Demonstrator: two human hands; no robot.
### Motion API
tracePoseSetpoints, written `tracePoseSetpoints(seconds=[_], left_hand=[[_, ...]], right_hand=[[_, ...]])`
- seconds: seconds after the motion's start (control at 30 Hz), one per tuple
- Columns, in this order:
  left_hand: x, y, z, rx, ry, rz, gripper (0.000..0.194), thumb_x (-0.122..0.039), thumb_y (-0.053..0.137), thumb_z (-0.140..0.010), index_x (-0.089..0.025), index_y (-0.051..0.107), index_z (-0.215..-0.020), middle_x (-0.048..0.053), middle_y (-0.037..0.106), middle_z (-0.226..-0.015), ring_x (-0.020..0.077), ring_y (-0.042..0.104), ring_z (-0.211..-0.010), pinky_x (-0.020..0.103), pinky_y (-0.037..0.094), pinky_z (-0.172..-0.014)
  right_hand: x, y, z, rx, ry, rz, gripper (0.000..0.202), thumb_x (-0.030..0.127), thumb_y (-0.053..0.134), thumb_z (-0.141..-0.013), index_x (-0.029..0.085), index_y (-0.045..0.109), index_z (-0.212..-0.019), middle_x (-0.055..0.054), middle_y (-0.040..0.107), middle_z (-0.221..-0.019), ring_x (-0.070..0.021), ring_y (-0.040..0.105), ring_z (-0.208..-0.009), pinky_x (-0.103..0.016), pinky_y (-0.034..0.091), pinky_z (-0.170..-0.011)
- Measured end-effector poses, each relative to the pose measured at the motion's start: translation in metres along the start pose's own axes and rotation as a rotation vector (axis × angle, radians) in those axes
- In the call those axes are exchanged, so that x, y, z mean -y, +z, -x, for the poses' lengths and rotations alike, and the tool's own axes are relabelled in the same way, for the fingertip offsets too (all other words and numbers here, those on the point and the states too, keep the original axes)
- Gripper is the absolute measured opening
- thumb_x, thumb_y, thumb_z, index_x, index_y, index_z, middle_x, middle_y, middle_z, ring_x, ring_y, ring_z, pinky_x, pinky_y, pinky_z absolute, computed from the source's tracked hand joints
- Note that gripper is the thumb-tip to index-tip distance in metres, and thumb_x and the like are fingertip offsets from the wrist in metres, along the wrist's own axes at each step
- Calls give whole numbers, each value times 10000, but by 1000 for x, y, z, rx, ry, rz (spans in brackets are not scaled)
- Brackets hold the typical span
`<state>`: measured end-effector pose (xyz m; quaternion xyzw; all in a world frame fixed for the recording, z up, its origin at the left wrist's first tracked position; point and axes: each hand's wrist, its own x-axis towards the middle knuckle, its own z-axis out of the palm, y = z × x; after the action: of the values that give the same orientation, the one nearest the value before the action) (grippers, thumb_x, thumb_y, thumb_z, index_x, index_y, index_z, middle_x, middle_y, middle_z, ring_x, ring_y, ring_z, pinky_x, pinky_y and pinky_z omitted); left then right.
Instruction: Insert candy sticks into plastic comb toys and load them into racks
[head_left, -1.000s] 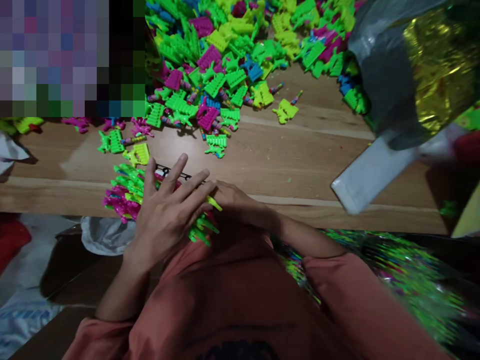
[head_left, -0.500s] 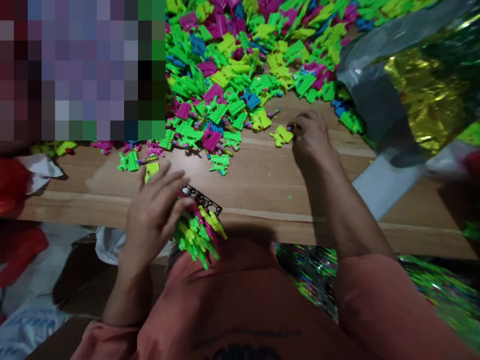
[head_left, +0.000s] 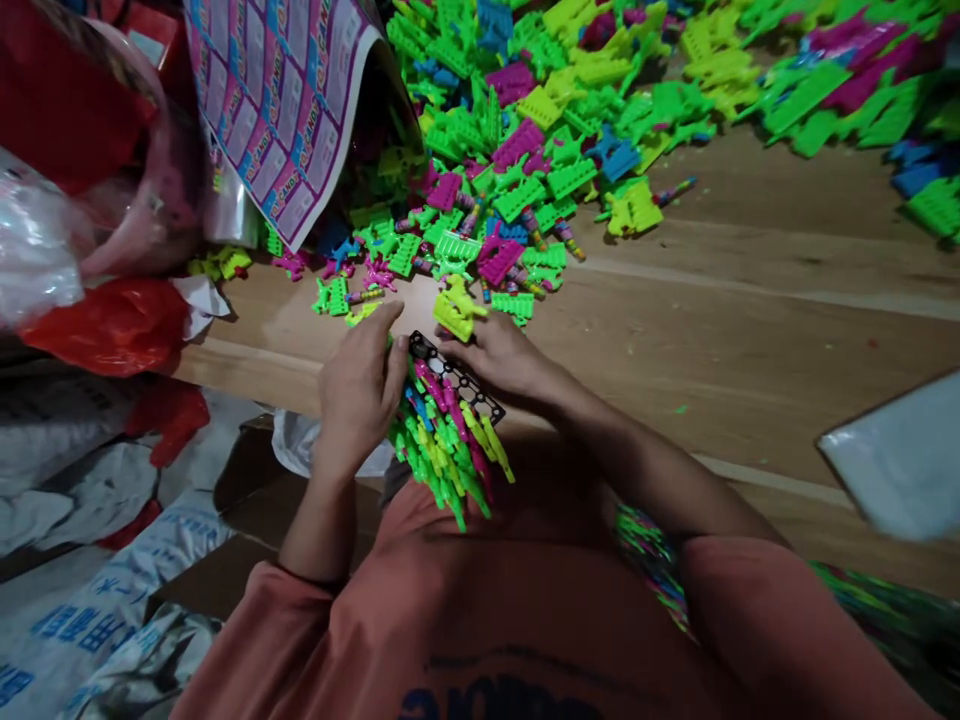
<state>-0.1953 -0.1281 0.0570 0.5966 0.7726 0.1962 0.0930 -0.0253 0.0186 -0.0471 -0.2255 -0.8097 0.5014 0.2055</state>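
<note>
My left hand [head_left: 358,385] lies at the left end of a black perforated rack [head_left: 489,402], its thumb against that end and its visible fingers stretched out. From the rack's near side a dense bunch of green, yellow, pink and blue plastic toy pieces [head_left: 442,445] sticks out past the table edge. My right hand [head_left: 506,355] is just behind the rack, closed on a yellow plastic toy piece [head_left: 457,308]; some of its fingertips are hidden. Close by on the table lie loose toy pieces, among them a green one [head_left: 513,306].
A large heap of coloured toy pieces [head_left: 570,120] covers the back of the wooden table [head_left: 675,330]. A printed purple sheet [head_left: 289,110] hangs at the upper left. Red plastic bags [head_left: 112,325] lie left, a whitish flat packet [head_left: 900,455] right. White sacks [head_left: 135,610] are below.
My right hand has come left from the edge of the heap to the rack, carrying the yellow toy piece. My left hand's fingers have drawn closer together. The view has shifted left.
</note>
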Motion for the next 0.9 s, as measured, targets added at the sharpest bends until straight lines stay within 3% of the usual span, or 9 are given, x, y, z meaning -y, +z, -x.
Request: tracePoseSetpoints(seconds=[0.13,0.3,0.4,0.47,0.57,0.67,0.77,0.83,0.9], left_hand=[[2,1,1,15,3,14,525,-496,404,-1223,-203,632,-1593,159,752,-1577,290,732,-1464,445,588,-1229],[3,1,0,17,53,57,552,-467,401,-1225,-188,555,-1676,184,681,-1675,297,649,-1590,466,536,-1322],[5,1,-1,8,91,75,592,-482,421,-1221,-247,447,-1764,161,505,-1838,287,500,-1719,495,469,-1391],[5,0,-2,15,106,68,548,-469,425,-1225,-265,507,-1727,139,515,-1835,286,490,-1726,499,464,-1399],[4,-1,-2,11,98,38,461,-436,419,-1233,-224,689,-1542,138,698,-1667,301,637,-1606,499,548,-1327],[2,-1,-1,1,89,17,450,-422,419,-1235,-193,743,-1447,149,759,-1573,300,726,-1490,495,606,-1247],[0,1,-2,-4,85,11,460,-421,407,-1239,-182,744,-1441,148,768,-1557,289,746,-1449,479,620,-1215],[0,2,-2,-10,67,16,452,-415,409,-1239,-187,740,-1445,138,766,-1563,285,743,-1452,476,615,-1221],[0,3,-2,-12,56,31,432,-407,426,-1235,-197,736,-1449,133,757,-1580,284,734,-1468,480,606,-1237]], right_hand=[[-8,24,-26,40,6,57,96,164,697,-1050,210,767,-1005,-112,793,-1130,-296,733,-1081,-431,586,-997],[-15,42,-33,48,-153,128,243,73,535,-1027,217,695,-1140,-127,766,-1145,-308,699,-1102,-442,585,-1017],[-9,47,-32,81,-212,189,267,80,473,-1047,222,661,-1171,-136,756,-1171,-312,673,-1128,-477,583,-1050],[-2,42,-32,127,-230,202,259,108,453,-1083,227,665,-1172,-128,755,-1159,-302,674,-1115,-475,585,-1050],[4,11,-30,117,-247,166,204,191,509,-1134,238,700,-1188,-116,766,-1185,-288,697,-1134,-462,591,-1045],[-8,-44,-23,-152,-124,203,159,297,588,-1155,258,737,-1195,-117,775,-1238,-304,699,-1172,-500,579,-1074],[-38,-99,-16,-390,95,387,189,397,629,-1142,264,762,-1126,-142,768,-1200,-352,685,-1215,-555,551,-1115],[-57,-121,-12,-408,226,487,193,434,707,-1085,253,771,-1102,-162,766,-1185,-384,690,-1233,-571,553,-1112],[-68,-130,-7,-389,328,527,189,429,757,-1025,243,772,-1057,-151,780,-1115,-375,719,-1151,-555,573,-1070]])
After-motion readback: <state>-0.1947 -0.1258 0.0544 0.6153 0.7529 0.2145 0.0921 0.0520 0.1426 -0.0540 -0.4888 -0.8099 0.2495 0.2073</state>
